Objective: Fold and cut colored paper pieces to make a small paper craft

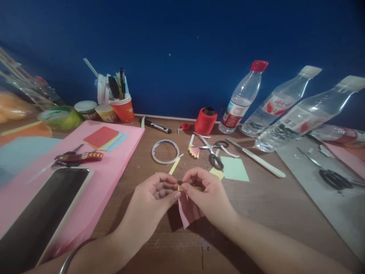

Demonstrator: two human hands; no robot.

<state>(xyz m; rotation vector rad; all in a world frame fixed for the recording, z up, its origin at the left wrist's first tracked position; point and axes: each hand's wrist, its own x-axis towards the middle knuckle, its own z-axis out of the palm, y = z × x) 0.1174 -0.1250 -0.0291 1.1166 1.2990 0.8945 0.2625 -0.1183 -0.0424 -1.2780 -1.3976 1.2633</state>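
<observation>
A pink piece of paper [189, 211] with a yellow strip [180, 188] along its top edge hangs below my fingers, over the wooden table [148, 243]. My right hand [209, 192] pinches it at the yellow strip between thumb and fingers. Close by on the left, my left hand [161, 194] has its fingers curled and thumb brought in near the paper's left corner; whatever lies between those fingertips is too small to make out. Just beyond the hands are a yellow strip [174, 166], a yellow scrap [217, 173] and a pale green square [235, 168].
Scissors [216, 161], a tape roll [165, 152], red thread [205, 120] and a white-handled knife [264, 163] lie beyond the hands. Bottles [239, 102] stand at the back right. On the left are a phone [48, 217], pink sheets [114, 167] and a pen cup [123, 108].
</observation>
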